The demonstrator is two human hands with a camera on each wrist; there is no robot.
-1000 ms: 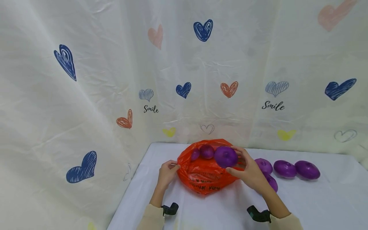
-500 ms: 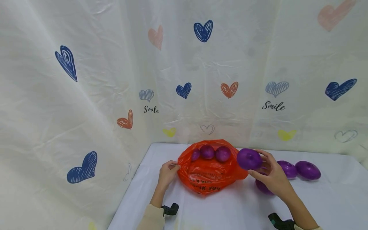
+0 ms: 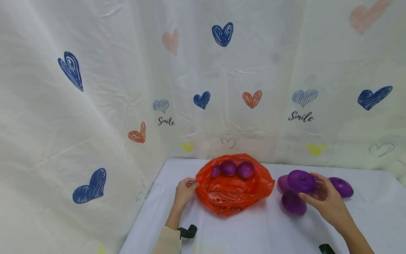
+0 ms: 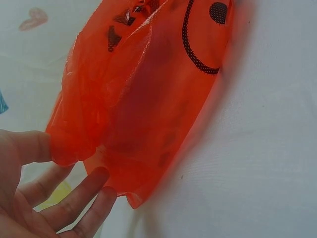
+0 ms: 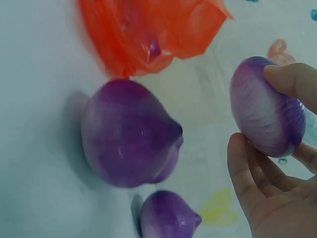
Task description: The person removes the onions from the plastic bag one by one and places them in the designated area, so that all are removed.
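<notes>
An orange plastic bag (image 3: pixel 233 192) lies on the white table (image 3: pixel 253 233) with three purple onions (image 3: pixel 229 168) showing at its far side. My left hand (image 3: pixel 191 182) pinches the bag's left edge; in the left wrist view the bag (image 4: pixel 148 99) bunches between thumb and fingers (image 4: pixel 79 196). Right of the bag, my right hand (image 3: pixel 309 185) holds a purple onion (image 3: pixel 300 181) just above the loose onions. The right wrist view shows this held onion (image 5: pixel 267 114) gripped between thumb and fingers (image 5: pixel 247 173).
Loose purple onions lie right of the bag: one (image 3: pixel 293 203) under the held one, one (image 3: pixel 281 183) behind it, another (image 3: pixel 342 187) farther right. A white heart-printed cloth (image 3: pixel 127 88) hangs close behind and to the left. A loose onion (image 5: pixel 129 134) sits near the bag (image 5: pixel 148 29).
My right hand has carried the purple onion from over the bag rightward to above the loose onions. The left hand has kept its hold on the bag's edge.
</notes>
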